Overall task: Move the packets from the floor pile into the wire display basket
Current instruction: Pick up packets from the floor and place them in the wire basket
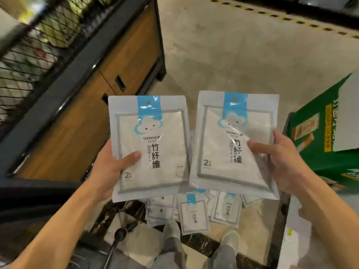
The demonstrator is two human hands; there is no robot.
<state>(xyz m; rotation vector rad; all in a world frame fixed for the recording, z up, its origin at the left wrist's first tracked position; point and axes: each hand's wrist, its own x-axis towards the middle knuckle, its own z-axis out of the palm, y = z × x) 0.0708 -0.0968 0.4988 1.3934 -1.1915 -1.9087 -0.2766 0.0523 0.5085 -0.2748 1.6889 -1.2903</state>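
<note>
Now I have two packets up in front of me, one per hand, lifted clear above the floor pile (192, 210). The left packet (149, 146) is pinched along its lower left edge by my left hand (108, 169), thumb curled over the front; the right packet (235, 142) is gripped the same way at its right edge by my right hand (281, 162). Both are flat white pouches with a blue header strip, a cloud face and dark lettering, glossy and slightly crinkled. This looks like the carry step: next I judge I must swing both toward the wire display basket (33, 55) at my upper left and drop them over its rim. More packets lie fanned on the floor by my feet, beside a green carton (326, 129).
</note>
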